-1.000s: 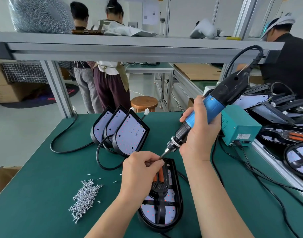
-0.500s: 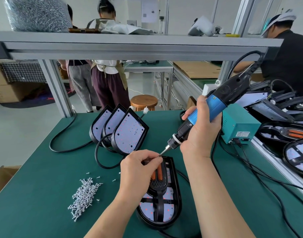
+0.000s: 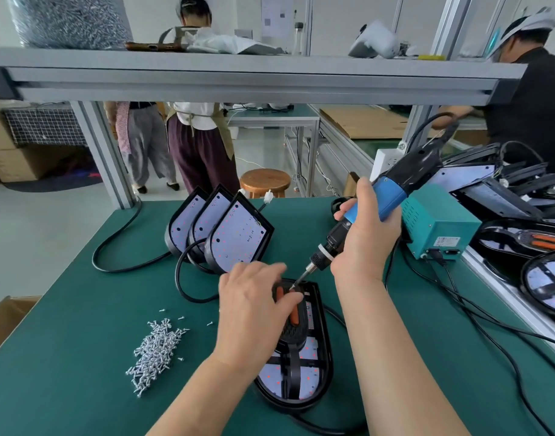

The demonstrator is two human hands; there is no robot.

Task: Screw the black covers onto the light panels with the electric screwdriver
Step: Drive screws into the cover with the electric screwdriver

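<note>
A light panel (image 3: 320, 366) lies flat on the green table (image 3: 65, 357) in front of me, with a black cover (image 3: 293, 369) on it that has two orange strips at its far end. My left hand (image 3: 254, 313) rests on the cover's far end, fingers bent over it. My right hand (image 3: 366, 243) grips the blue and black electric screwdriver (image 3: 386, 199), tilted down to the left. Its bit tip touches the cover's far end beside my left fingers. A pile of silver screws (image 3: 153, 350) lies to the left.
Three uncovered light panels (image 3: 235, 234) lean upright behind, with black cables looping round them. A teal power box (image 3: 440, 225) stands at right, beside stacked panels (image 3: 521, 199). A metal shelf beam (image 3: 254, 80) spans overhead. Other people stand beyond the table.
My left hand has flattened onto the cover's far end, from a pinch at the bit tip. The screwdriver's tip has come down onto the cover.
</note>
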